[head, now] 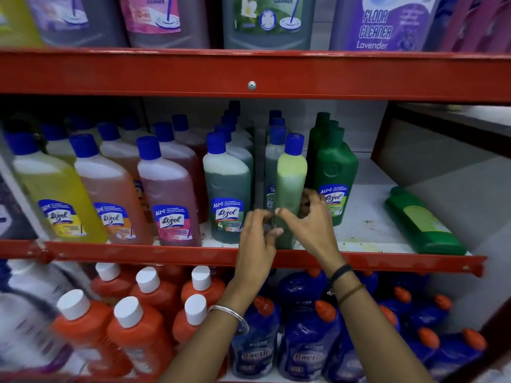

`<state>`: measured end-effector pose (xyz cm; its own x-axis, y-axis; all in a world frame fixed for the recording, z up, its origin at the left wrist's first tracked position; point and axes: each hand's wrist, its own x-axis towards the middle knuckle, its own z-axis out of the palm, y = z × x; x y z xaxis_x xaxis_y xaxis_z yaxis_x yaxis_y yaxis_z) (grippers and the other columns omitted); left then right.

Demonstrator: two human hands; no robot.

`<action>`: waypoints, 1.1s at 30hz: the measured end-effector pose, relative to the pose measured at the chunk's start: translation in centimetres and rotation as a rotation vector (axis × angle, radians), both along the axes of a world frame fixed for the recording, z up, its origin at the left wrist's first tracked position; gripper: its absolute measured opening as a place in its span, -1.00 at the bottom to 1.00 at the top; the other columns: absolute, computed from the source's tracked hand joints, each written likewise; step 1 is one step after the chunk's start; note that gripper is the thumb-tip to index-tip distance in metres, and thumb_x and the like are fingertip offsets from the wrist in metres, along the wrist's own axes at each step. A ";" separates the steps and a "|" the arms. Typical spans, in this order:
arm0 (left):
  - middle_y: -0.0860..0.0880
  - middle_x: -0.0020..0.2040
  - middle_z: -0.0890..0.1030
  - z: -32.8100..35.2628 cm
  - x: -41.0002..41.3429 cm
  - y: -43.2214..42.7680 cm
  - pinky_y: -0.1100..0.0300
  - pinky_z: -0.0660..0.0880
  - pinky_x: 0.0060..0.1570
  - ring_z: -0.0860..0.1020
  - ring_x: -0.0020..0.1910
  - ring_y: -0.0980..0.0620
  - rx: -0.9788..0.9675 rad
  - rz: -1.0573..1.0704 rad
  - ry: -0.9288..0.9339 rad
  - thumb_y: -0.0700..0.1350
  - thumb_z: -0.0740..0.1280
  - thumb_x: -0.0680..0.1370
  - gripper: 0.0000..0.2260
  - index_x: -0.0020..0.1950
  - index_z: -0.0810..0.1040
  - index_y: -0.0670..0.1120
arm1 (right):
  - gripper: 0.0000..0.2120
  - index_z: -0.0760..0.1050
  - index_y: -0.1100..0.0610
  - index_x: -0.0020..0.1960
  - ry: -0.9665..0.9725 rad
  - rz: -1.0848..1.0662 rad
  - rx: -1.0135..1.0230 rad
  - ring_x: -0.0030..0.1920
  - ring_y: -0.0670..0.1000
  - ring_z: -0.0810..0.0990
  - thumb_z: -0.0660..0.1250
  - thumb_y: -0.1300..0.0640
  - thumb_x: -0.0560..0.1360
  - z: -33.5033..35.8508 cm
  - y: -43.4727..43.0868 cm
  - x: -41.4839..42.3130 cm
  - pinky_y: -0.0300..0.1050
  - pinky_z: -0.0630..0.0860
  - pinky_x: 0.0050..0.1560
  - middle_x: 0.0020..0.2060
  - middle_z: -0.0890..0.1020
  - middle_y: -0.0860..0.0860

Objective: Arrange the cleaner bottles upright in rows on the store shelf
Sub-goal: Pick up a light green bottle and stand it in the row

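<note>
A pale green cleaner bottle (pixel 291 175) with a blue cap stands upright at the front of the middle shelf (pixel 367 230), turned side-on. My left hand (pixel 258 230) and my right hand (pixel 307 217) both grip its lower body. To its left stands a row of dark green bottles (pixel 226 183), then pink (pixel 168 194), orange (pixel 110 189) and yellow (pixel 52 186) ones, all upright. Right of it stands a row of solid green bottles (pixel 333 172). One solid green bottle (pixel 423 222) lies on its side at the shelf's right end.
Red shelf beams (pixel 249 76) run above and below. Large floor cleaner jugs (pixel 387 20) fill the top shelf. On the bottom shelf stand orange bottles with white caps (pixel 138 327) and blue bottles with orange caps (pixel 309 341). Bare white shelf board lies between the green row and the fallen bottle.
</note>
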<state>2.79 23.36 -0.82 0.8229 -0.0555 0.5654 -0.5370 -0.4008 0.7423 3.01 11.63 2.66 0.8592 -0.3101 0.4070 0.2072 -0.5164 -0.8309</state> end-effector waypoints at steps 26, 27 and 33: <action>-0.13 0.13 0.29 2.6 -2.7 -7.1 0.36 0.23 0.18 0.27 0.13 0.06 0.020 0.225 -0.341 -0.23 0.28 0.49 -0.73 0.17 0.37 -0.16 | -0.86 0.56 0.11 0.04 -0.235 0.066 0.118 -0.12 -0.12 0.62 0.35 0.14 0.49 -1.0 -8.1 -0.7 -0.31 0.56 -0.07 -0.08 0.66 0.04; -0.09 0.13 0.29 3.1 -2.9 -8.5 0.39 0.21 0.17 0.27 0.13 0.07 0.019 0.168 -0.345 -0.22 0.28 0.49 -0.76 0.15 0.38 -0.15 | -0.88 0.56 0.12 0.02 -0.240 0.013 0.118 -0.12 -0.06 0.62 0.35 0.16 0.49 -1.1 -9.6 -1.1 -0.30 0.55 -0.08 -0.08 0.66 0.07; -0.15 0.15 0.29 2.4 -1.0 -18.1 0.24 0.21 0.23 0.29 0.20 -0.10 0.098 -0.125 0.003 -0.22 0.34 0.43 -0.72 0.11 0.41 -0.22 | -0.66 0.56 0.32 0.07 -0.009 -0.361 -0.216 0.04 0.23 0.61 0.31 0.07 0.44 -2.1 -20.2 -2.4 -0.01 0.50 0.04 0.02 0.65 0.27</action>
<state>1.79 5.23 1.61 0.8077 -0.2123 0.5501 -0.5853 -0.4019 0.7042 0.60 -8.58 0.60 0.7072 -0.4973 0.5026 -0.0119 -0.7191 -0.6948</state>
